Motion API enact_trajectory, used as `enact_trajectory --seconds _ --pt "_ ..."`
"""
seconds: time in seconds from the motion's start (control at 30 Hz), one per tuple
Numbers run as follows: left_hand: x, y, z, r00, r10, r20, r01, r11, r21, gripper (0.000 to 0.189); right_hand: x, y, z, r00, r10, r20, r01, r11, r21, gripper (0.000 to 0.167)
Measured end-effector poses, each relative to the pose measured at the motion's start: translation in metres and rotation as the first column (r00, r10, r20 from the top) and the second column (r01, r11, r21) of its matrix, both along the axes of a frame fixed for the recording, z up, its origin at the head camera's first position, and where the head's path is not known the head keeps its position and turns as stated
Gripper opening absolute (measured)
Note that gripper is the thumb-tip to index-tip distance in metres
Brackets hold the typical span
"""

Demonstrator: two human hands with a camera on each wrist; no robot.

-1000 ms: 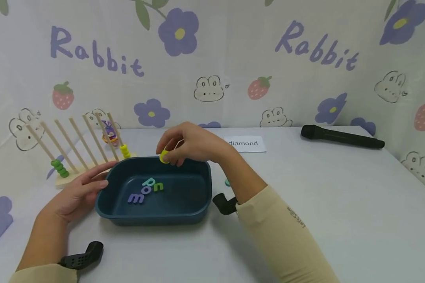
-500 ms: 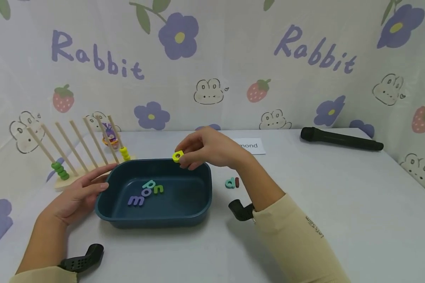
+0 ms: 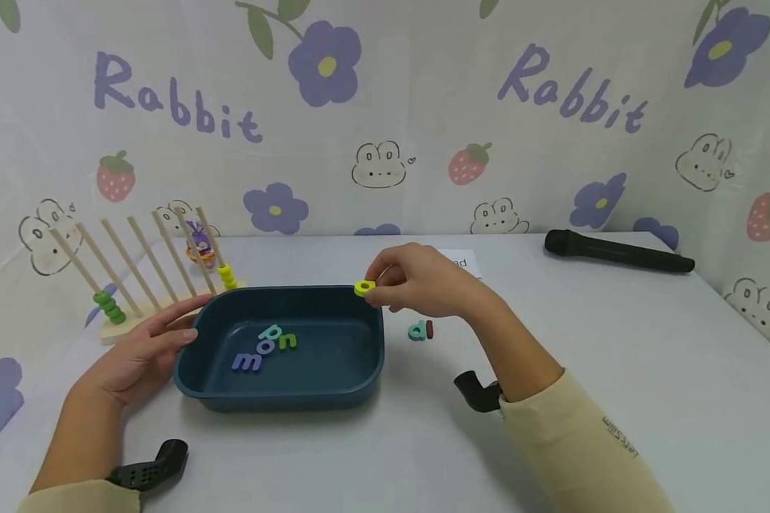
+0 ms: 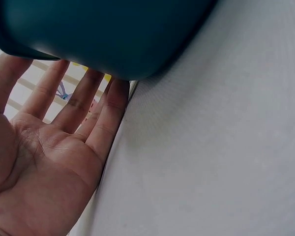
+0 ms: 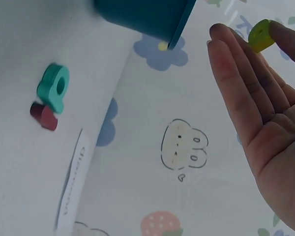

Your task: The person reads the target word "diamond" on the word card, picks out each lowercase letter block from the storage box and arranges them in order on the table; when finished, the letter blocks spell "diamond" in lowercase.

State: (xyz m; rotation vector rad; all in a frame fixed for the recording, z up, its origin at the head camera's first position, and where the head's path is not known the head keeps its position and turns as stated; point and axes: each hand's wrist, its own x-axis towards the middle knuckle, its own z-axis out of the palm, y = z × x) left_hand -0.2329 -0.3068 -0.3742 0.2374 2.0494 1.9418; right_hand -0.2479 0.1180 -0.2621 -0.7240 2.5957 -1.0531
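My right hand [image 3: 417, 281] pinches a yellow toy letter [image 3: 364, 288], apparently an a, between thumb and fingertips. It is over the far right corner of a dark teal plastic bin [image 3: 334, 363]. In the right wrist view the yellow letter [image 5: 260, 35] sits at the fingertips. My left hand [image 3: 131, 360] rests against the bin's left side, its fingers [image 4: 76, 105] fairly straight in the left wrist view. Inside the bin lie a purple m [image 3: 247, 363], a purple o [image 3: 266, 347], a teal p-like letter [image 3: 271, 333] and a green n [image 3: 287, 342].
Right of the bin, a teal d [image 3: 417, 330] and a dark red letter [image 3: 430, 329] lie side by side. Behind my right hand is a "diamond" card [image 3: 465, 261], partly hidden. A wooden bead rack [image 3: 118, 329] stands left; a black microphone [image 3: 619, 251] lies far right.
My right hand has moved right along the bin's far rim with the yellow letter. The teal and dark red letters have come into fuller view. My left hand has stayed put.
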Motion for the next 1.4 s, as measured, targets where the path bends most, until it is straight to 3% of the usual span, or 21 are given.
enact_trajectory --seconds 0.3,0.53,0.83,1.4 --pt "0.0 -0.001 0.0 1.0 -0.003 -0.005 0.003 1.0 0.014 0.055 0.005 0.021 -0.002 0.997 -0.035 -0.074 0.04 0.997 0.065 0.024" --pt "0.0 -0.001 -0.001 1.0 -0.019 -0.004 0.019 1.0 0.018 0.055 0.003 0.037 -0.015 0.996 -0.044 -0.083 0.051 0.995 0.086 0.022" --pt "0.0 -0.002 0.0 1.0 -0.02 -0.003 0.02 0.999 0.041 0.055 -0.005 0.048 -0.024 0.997 -0.05 -0.059 0.056 0.992 0.113 0.02" --pt "0.0 -0.002 0.0 1.0 -0.028 -0.012 0.028 0.999 0.045 0.054 -0.019 0.073 -0.04 0.991 -0.13 0.002 0.127 0.969 0.211 0.021"
